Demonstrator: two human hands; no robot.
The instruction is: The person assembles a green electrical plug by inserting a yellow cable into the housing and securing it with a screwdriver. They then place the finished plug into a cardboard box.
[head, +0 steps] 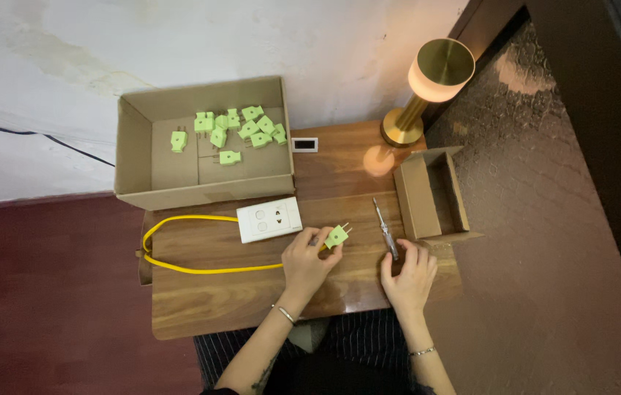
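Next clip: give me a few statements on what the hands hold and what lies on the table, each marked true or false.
1. The left hand holds a green plug. True.
2. The right hand grips the lamp. False: it rests at the handle of a screwdriver.
3. The large cardboard box holds several green plugs. True.
4. The white socket block has a red cable. False: the cable is yellow.
5. The small box is full of plugs. False: none show in it.
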